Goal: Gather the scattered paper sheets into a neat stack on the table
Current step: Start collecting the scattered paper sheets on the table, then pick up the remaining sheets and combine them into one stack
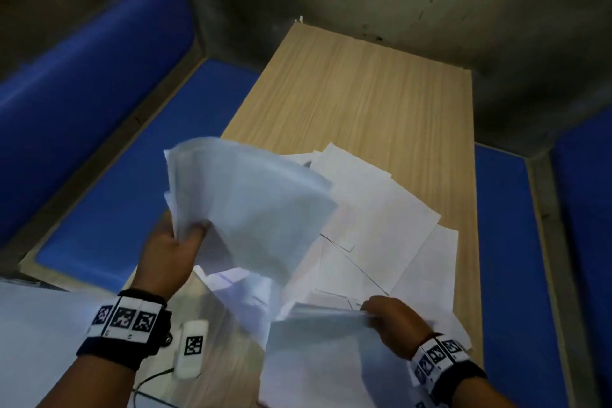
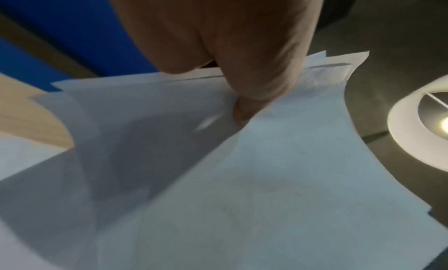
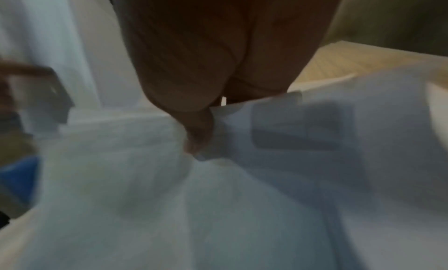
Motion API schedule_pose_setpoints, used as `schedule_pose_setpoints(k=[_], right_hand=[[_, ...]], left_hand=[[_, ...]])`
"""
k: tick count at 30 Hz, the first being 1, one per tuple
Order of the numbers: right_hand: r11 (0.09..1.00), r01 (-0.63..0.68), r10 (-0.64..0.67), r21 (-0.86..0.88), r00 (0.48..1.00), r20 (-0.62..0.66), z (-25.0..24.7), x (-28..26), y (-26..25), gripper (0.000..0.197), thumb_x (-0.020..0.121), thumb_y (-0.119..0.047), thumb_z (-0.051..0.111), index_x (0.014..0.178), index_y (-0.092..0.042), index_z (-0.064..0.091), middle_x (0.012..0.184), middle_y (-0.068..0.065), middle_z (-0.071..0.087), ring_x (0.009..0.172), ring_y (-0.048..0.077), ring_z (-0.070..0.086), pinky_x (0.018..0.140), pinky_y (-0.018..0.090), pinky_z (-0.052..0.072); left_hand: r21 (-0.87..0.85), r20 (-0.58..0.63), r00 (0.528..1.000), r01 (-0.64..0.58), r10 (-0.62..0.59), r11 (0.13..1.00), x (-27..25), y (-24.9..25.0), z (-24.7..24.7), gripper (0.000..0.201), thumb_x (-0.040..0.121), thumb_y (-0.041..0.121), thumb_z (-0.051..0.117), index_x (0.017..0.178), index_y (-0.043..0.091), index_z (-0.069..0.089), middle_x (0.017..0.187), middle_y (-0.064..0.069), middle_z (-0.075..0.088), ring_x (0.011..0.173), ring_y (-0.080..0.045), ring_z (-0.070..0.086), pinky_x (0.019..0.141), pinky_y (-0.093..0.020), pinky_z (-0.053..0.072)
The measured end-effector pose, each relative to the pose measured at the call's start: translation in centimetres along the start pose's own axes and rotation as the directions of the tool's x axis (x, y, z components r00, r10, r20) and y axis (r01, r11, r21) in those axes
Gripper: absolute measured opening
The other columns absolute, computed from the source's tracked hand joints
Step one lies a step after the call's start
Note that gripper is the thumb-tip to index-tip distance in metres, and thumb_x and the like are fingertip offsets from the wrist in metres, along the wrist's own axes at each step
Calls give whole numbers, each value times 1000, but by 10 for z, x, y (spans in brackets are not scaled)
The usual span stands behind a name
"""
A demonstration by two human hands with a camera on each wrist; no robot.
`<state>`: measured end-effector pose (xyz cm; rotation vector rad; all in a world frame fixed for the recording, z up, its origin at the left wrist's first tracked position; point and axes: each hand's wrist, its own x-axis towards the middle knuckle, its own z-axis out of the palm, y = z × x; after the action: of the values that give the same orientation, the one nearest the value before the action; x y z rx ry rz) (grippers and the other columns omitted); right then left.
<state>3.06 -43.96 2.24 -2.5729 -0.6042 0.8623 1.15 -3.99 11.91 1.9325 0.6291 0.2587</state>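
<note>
My left hand (image 1: 185, 238) grips a bundle of white paper sheets (image 1: 251, 205) by its near edge and holds it raised above the wooden table (image 1: 357, 89). In the left wrist view the thumb (image 2: 244, 109) presses on that bundle (image 2: 266, 178). My right hand (image 1: 387, 318) pinches the far edge of a second batch of sheets (image 1: 324, 351) low at the near right; the right wrist view shows its thumb (image 3: 198, 138) on this paper (image 3: 169, 207), blurred. Several loose sheets (image 1: 381, 219) lie overlapping on the table between and beyond the hands.
A small white device with a black-and-white tag (image 1: 192, 351) and a thin cable lies on the table near my left wrist. Blue padded benches (image 1: 109, 202) flank the table on both sides. Grey walls close off the far end. A lit ceiling lamp (image 2: 421, 128) shows overhead.
</note>
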Motion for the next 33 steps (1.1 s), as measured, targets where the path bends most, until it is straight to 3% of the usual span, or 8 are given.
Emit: schedule_pose_setpoints(k=[3, 9, 12, 14, 21, 24, 26, 33], right_hand=[[981, 107, -96, 162, 993, -75, -29, -14, -9, 24, 84, -9, 58, 81, -32, 63, 81, -13, 71, 82, 0, 66, 75, 29, 53], [825, 138, 23, 549, 961, -277, -79, -33, -35, 13, 87, -5, 67, 93, -14, 74, 90, 4, 76, 91, 24, 70, 82, 39, 56], [668, 184, 129, 721, 926, -356, -83, -32, -52, 26, 81, -32, 76, 101, -14, 73, 97, 8, 77, 96, 28, 71, 86, 44, 58], [596, 190, 200, 780, 906, -374, -80, -26, -60, 45, 75, -51, 73, 108, -20, 70, 105, 3, 76, 101, 23, 70, 87, 41, 58], [370, 176, 356, 912, 880, -315, -57, 0, -69, 32, 91, -19, 64, 122, -25, 59, 116, 2, 72, 105, 21, 69, 93, 45, 55], [387, 155, 421, 909, 847, -324, -46, 3, -70, 38, 90, -10, 65, 120, -29, 50, 110, 0, 73, 96, 10, 71, 88, 37, 55], [395, 145, 442, 907, 835, -326, -39, 3, -66, 50, 90, -10, 67, 131, -29, 46, 116, -6, 71, 104, 9, 69, 94, 37, 53], [295, 191, 529, 936, 783, -326, -32, -4, -61, 28, 73, -2, 81, 99, -7, 71, 95, 13, 78, 97, 35, 72, 88, 44, 57]], left_hand=[[-141, -1, 997, 75, -76, 987, 14, -6, 9, 45, 83, 31, 74, 120, 7, 65, 113, -10, 71, 102, -29, 68, 90, -44, 54], [-234, 147, 979, 176, -144, 956, 10, -8, 39, 29, 90, 10, 69, 118, 15, 63, 100, 9, 76, 94, -6, 72, 79, -23, 54], [-263, 266, 950, 232, -160, 936, -6, 2, 54, 32, 96, -7, 53, 112, 20, 56, 69, 26, 74, 86, -9, 68, 62, -12, 52], [-297, 316, 943, 206, -108, 932, -16, 12, 63, 24, 102, 4, 46, 114, 14, 64, 87, 13, 79, 89, -18, 72, 65, -17, 56], [-231, 585, 789, 384, -188, 894, -43, 15, 79, 46, 95, -16, 46, 101, 28, 56, 80, 26, 76, 92, -7, 70, 63, -10, 53], [-254, 575, 781, 456, -246, 853, -48, 19, 79, 23, 103, 25, 48, 93, 22, 68, 87, -2, 76, 84, -13, 75, 62, -17, 56], [-268, 609, 753, 493, -250, 828, -51, 11, 81, 54, 92, 62, 41, 108, 20, 72, 104, -9, 78, 94, -19, 76, 80, -31, 59], [-123, 549, 828, 215, -114, 969, -57, 19, 95, 43, 76, 13, 78, 108, 36, 59, 109, 7, 74, 103, -15, 71, 91, -39, 57]])
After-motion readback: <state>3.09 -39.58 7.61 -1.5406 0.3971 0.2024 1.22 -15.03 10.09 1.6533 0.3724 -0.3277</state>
